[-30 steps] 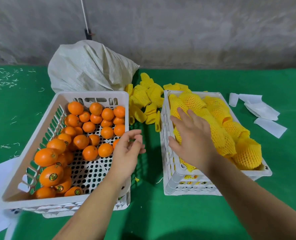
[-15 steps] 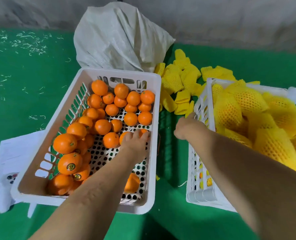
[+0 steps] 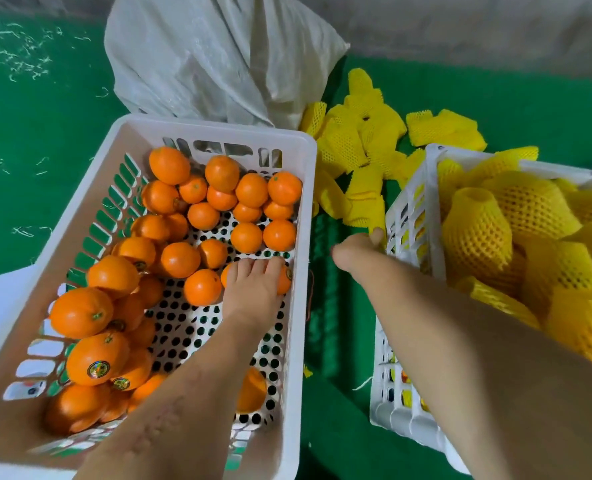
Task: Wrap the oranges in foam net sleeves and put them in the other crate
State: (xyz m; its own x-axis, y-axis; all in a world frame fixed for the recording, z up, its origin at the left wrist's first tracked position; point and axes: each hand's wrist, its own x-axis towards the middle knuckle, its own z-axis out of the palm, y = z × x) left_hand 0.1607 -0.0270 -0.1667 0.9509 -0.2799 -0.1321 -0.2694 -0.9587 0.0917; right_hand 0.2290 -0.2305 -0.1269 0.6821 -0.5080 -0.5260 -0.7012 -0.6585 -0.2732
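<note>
My left hand (image 3: 253, 285) cups an orange (image 3: 283, 277) by the left crate (image 3: 305, 237) right wall; firm, smooth, grip round. Right hand (image 3: 357, 252) pinches a soft sleeve (image 3: 365, 209)

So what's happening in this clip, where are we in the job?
A person is packing oranges. The left hand is down in the left crate, fingers draped over a bare orange near its right wall. The right hand reaches between the crates to the pile of empty yellow foam sleeves and touches the nearest one; whether it grips it is unclear. The right crate already holds many sleeved oranges. A white sack lies behind the left crate.
</note>
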